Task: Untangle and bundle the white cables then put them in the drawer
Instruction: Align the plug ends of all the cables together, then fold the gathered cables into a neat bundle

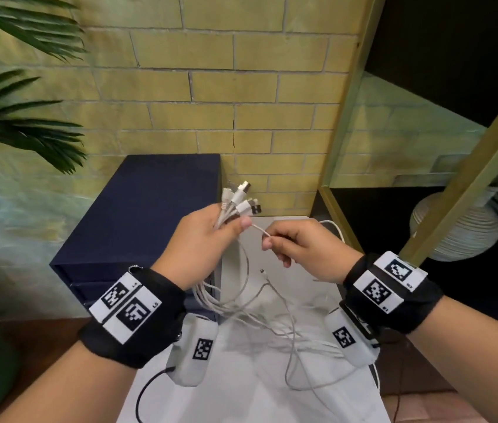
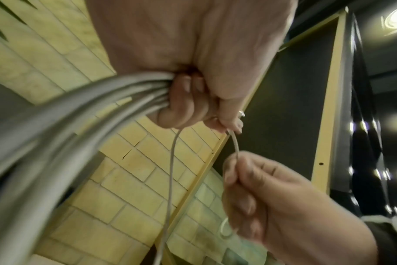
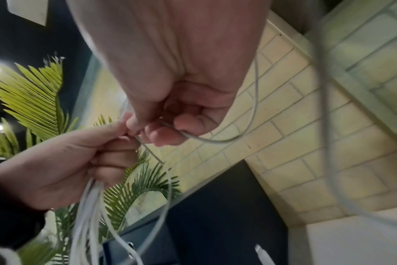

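white cables [image 1: 243, 297] are up in the air over the white desk [image 1: 296, 392], not bundled yet, still a loose tangle sagging below both hands. left hand [image 1: 199, 239] has its grip curled round a gathered bunch of strands, plug ends [image 1: 241, 196] fanning up and away from the fist toward the brick wall [image 1: 211, 87]; left wrist view shows the strands packed tight into the curled fingers [image 2: 184, 100]. right hand [image 1: 299, 245] pinches one single strand [image 1: 258, 229] between thumb and fingertips, just beside the left thumb, hands near but not touching. that short stretch runs roughly left to right between the two grips, then the strand drops from the right hand in a long loop toward the desk. key relation: the free length lies below and to the right of the left fist, so the right hand is the nearer one to draw it through or fold it up to the bunch. a loose plug tip [image 1: 261, 271] hangs between the wrists and crossing loops under it could snag. drawer unit [image 1: 138, 227], dark blue, sits left of the desk against the wall, drawers look closed, nearer the left hand. plant [image 1: 25, 117] at far left, shelf frame [image 1: 442, 209] at right, neither in the way.
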Demonstrator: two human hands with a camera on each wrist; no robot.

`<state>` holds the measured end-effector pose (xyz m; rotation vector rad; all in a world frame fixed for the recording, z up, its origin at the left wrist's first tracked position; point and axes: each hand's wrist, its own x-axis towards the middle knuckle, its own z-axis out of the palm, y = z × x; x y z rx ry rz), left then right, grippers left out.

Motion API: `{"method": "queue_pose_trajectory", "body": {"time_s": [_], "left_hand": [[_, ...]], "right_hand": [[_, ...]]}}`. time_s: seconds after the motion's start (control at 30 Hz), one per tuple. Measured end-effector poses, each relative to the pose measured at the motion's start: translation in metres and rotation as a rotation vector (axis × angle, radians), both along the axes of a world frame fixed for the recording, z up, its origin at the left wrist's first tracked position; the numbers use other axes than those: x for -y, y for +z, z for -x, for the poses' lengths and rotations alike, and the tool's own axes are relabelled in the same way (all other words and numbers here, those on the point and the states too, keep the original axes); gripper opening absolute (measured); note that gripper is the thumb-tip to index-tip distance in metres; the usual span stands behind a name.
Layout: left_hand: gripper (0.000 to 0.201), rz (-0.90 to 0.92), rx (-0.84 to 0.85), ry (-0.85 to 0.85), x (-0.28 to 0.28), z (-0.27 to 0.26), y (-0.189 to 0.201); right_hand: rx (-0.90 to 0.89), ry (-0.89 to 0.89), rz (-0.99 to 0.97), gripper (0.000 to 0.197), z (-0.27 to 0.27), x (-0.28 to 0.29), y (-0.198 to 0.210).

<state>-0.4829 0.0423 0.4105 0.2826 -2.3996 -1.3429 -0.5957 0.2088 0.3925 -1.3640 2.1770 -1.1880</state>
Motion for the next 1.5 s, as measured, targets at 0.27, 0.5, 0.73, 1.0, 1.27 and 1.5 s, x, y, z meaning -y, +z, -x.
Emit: {"method": "queue_pose_trajectory", "body": {"time_s": [0.27,0.5,0.73,1.0,1.27,1.5], "left_hand": [[0.011,-0.237,-0.209,0.226,0.036,-0.005,0.006],[0.019,-0.293,-0.279,0.247,0.046,-0.001,0.006],[0.016,-0.315,-0.255,0.192,0.039,-0.001,0.011],[0.011,-0.324,-0.131,0.033,0.025,-0.011,0.014],[0.032,-0.544,-0.176,-0.083,0.013,-0.011,0.017],[0.030,-0.664,-0.283,-0.117,0.015,-0.014,0.021]], "right_hand": [[0.025,-0.235,-0.272,0.027,0.040,-0.055,-0.072],[0.111,-0.312,-0.509,0.032,0.049,-0.087,-0.103],[0.094,-0.244,-0.875,0.024,0.031,-0.084,-0.116],[-0.120,-0.246,-0.531,0.059,0.013,-0.044,-0.055],[-0.225,-0.024,0.140,0.038,-0.055,0.022,0.005],[0.003,0.188,-0.331,0.019,-0.049,0.037,-0.040]]}}
